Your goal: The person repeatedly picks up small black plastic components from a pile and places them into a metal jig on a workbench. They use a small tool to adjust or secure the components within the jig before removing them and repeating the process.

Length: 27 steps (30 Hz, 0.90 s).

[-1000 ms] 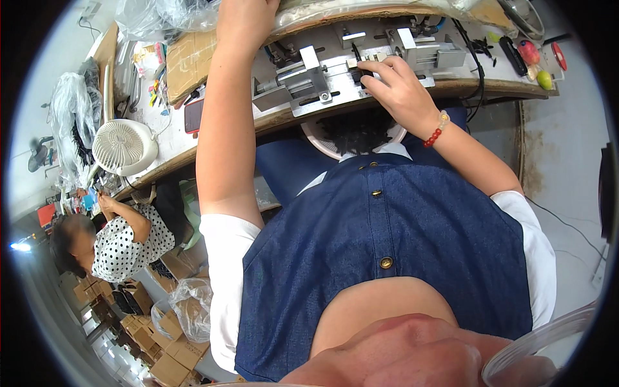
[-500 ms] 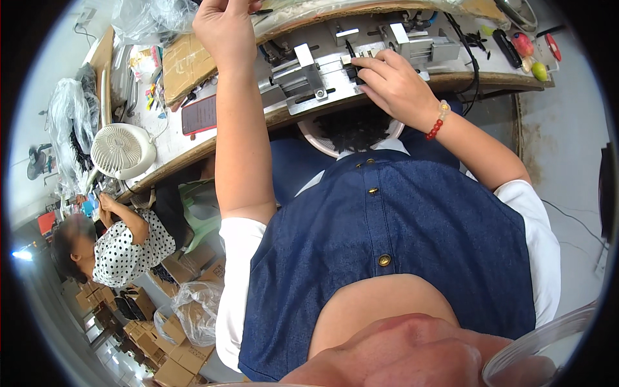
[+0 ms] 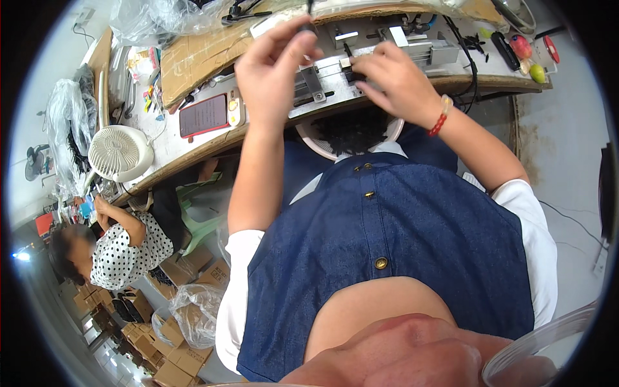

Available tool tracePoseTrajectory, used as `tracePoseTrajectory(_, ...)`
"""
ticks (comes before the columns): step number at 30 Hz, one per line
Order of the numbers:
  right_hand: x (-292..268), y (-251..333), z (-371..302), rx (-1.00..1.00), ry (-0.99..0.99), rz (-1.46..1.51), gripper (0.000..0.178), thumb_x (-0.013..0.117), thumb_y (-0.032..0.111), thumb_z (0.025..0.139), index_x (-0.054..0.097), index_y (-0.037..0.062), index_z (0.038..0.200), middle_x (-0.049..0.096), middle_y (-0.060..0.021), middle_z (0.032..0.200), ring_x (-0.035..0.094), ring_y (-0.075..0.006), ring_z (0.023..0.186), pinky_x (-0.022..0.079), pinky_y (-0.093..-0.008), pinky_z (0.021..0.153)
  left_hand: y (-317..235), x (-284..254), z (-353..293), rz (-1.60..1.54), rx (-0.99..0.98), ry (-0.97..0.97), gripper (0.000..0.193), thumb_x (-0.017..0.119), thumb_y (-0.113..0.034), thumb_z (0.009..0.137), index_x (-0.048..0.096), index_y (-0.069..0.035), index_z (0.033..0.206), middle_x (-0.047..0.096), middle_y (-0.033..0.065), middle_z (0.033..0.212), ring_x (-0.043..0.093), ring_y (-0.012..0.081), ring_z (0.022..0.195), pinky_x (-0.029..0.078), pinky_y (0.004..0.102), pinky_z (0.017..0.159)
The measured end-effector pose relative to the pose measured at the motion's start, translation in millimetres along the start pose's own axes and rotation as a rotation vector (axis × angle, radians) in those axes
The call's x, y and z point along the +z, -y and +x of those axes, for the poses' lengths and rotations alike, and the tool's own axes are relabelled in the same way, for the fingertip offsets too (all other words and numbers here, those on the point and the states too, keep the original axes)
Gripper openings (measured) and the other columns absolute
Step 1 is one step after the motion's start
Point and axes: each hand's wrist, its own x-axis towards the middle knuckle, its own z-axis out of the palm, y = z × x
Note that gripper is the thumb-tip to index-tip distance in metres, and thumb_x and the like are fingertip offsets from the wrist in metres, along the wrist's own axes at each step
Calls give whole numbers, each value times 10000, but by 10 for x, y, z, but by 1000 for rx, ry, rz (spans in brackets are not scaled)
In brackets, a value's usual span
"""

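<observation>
My left hand (image 3: 274,68) is raised over the bench edge and pinches a small dark part (image 3: 308,26) between thumb and fingertips. My right hand (image 3: 393,80), with a red bead bracelet (image 3: 440,116) on its wrist, lies with curled fingers on a metal fixture (image 3: 319,80) bolted to the bench. What its fingertips hold is hidden. Below the bench edge, against my chest, sits a white round basket (image 3: 309,138) full of small dark parts.
A red phone (image 3: 203,115) and a cardboard sheet (image 3: 193,58) lie to the left on the bench, with a white fan (image 3: 119,151) at its corner. Small tools and a green ball (image 3: 537,73) lie at the right. A seated co-worker in a dotted shirt (image 3: 126,251) works lower left among cardboard boxes (image 3: 164,335).
My left hand has drawn back from far over the bench to just above the fixture, now pinching a small part. My right hand stays on the fixture.
</observation>
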Motion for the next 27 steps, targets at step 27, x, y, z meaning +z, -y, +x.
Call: tracePoseTrajectory(27, -410, -1383, 1217, 48, 191, 70, 161, 611, -5, 924, 625, 0, 1084, 617, -188, 1003, 603, -393, 952, 491, -449, 858, 689, 413, -644, 831, 312, 146, 226, 785, -173, 886, 781, -141, 1110, 724, 45, 1277, 758, 247, 945, 617, 337, 778)
